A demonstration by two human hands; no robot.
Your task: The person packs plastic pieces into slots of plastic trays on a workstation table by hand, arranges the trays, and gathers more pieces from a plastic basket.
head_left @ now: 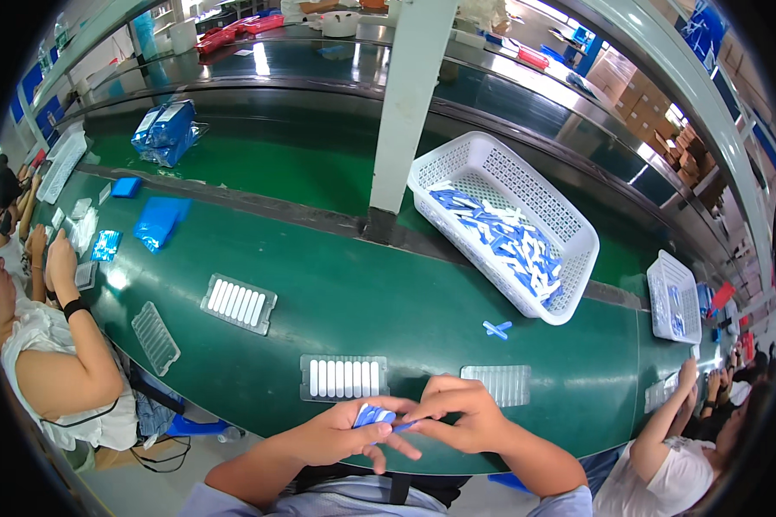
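Note:
My left hand (334,432) is closed around a small bunch of blue-and-white plastic sticks (371,415), with some of its fingers spread out below them. At its fingertips my right hand (467,415) pinches a slim blue stick (403,426), its end partly covered by the fingers. Just beyond my hands lies a clear blister tray (305,379) with a row of white sticks in its slots. To its right is another clear tray (497,385) whose slots hold nothing visible. Two loose blue sticks (497,329) lie crossed farther out.
A large white basket (578,280) of blue and white sticks stands at the right, beside a post (403,112). Leftward lie a filled tray (239,303), an unfilled tray (156,338) and blue packets (159,222). Co-workers sit at left (78,362) and right (664,448).

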